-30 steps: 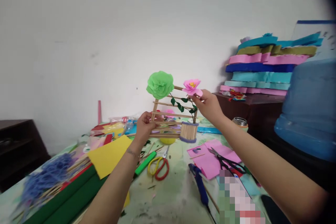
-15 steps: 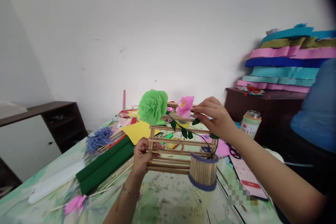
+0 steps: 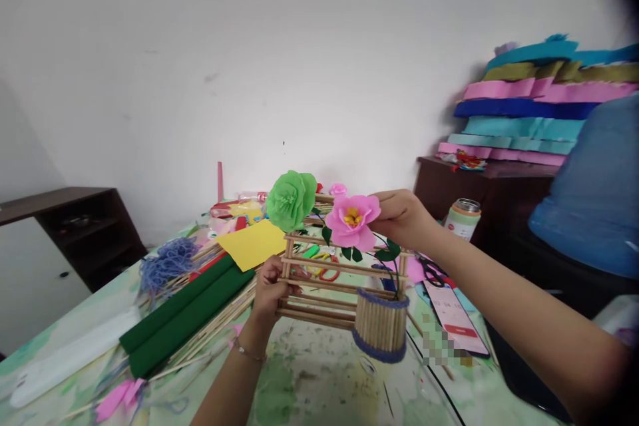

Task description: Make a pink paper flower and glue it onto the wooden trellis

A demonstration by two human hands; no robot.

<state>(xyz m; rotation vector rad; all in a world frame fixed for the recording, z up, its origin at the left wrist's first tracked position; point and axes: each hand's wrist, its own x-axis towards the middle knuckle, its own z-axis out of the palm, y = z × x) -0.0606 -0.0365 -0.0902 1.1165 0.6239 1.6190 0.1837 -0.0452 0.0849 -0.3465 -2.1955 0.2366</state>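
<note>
My left hand (image 3: 272,287) is closed on the left end of a wooden stick rack (image 3: 319,315), holding it up over the table. A small stick basket (image 3: 382,326) with blue yarn rims sits at the rack's lower right. Dark green stems with leaves (image 3: 388,251) rise from it. A pink paper flower (image 3: 353,221) with a yellow centre faces me. Behind its right edge my right hand (image 3: 402,216) is closed; its fingertips are partly hidden, and it appears to grip this flower. At the rack's upper left is a green paper flower (image 3: 291,201).
Dark green paper rolls (image 3: 184,319), a yellow sheet (image 3: 254,244) and blue yarn (image 3: 168,265) lie left on the table. On the right are a phone (image 3: 456,319), black-handled scissors (image 3: 433,271) and a bottle (image 3: 463,219). Coloured paper (image 3: 529,108) is stacked on a dark cabinet (image 3: 479,190).
The pink flower has turned to face me and come slightly lower, with my right hand now behind it. My left hand keeps its hold on the rack. The view has shifted a little to the right.
</note>
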